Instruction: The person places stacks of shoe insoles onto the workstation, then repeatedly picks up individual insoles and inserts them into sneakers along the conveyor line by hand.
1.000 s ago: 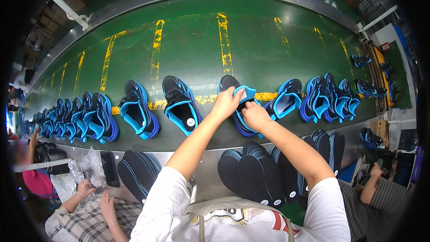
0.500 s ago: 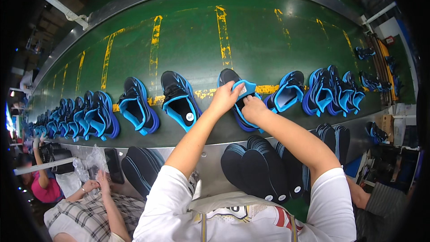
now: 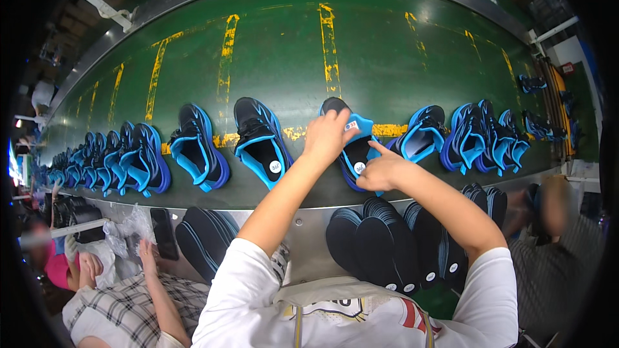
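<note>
A black and blue sneaker (image 3: 333, 104) stands on the green conveyor in front of me, toe pointing away. My left hand (image 3: 327, 135) is closed on its light blue tongue, holding it up and forward. Inside the shoe lies a dark insole (image 3: 354, 153) with a round white sticker at the heel. My right hand (image 3: 388, 169) is at the shoe's right side, index finger stretched to the collar and thumb near the heel; I see nothing held in it. Similar sneakers stand on both sides, one at left (image 3: 263, 138) and one at right (image 3: 422, 134).
Stacks of black insoles (image 3: 374, 251) lie on the metal ledge (image 3: 300, 235) nearest me, with another stack (image 3: 205, 238) farther left. More sneakers line the green conveyor (image 3: 277, 45). A co-worker in a checked garment (image 3: 138, 303) sits at left, another person (image 3: 548, 264) at right.
My right hand has come out of the shoe and moved right and toward me, fingers spreading. The insole's sticker now shows inside. My left hand still keeps the tongue up.
</note>
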Demonstrator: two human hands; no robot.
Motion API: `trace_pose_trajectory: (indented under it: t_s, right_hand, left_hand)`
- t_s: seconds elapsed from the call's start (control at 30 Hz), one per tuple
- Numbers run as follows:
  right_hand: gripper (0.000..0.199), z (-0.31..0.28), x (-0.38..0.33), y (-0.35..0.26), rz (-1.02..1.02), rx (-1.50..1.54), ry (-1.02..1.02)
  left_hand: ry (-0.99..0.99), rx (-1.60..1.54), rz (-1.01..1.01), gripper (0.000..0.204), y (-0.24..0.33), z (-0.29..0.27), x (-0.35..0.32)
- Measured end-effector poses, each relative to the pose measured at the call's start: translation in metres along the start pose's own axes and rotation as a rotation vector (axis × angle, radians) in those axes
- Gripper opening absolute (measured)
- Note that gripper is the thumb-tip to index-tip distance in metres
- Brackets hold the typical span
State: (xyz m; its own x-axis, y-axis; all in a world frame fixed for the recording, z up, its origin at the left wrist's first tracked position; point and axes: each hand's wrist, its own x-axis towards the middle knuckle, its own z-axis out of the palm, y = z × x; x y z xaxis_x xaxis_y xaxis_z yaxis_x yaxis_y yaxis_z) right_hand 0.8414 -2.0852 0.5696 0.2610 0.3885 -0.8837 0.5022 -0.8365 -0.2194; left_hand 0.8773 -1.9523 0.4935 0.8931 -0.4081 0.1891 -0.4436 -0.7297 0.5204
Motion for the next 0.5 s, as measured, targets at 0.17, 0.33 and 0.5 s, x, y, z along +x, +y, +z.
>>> trace_pose_trajectory:
  t_s: [0.17, 0.33, 0.5]
  right_hand:
    - [0.058, 0.029, 0.010, 0.001, 0.069, 0.042, 0.221]
    - [0.024, 0.091, -0.019, 0.004, -0.071, 0.228, 1.207]
    - [0.023, 0.140, -0.037, 0.001, 0.043, 0.351, 1.127]
  left_hand:
    - [-0.184, 0.093, 0.001, 0.050, 0.012, -0.006, 0.012]
    - [-0.193, -0.031, -0.045, 0.040, 0.007, -0.016, 0.008]
    - [-0.099, -0.187, 0.131, 0.023, 0.045, -0.033, -0.026]
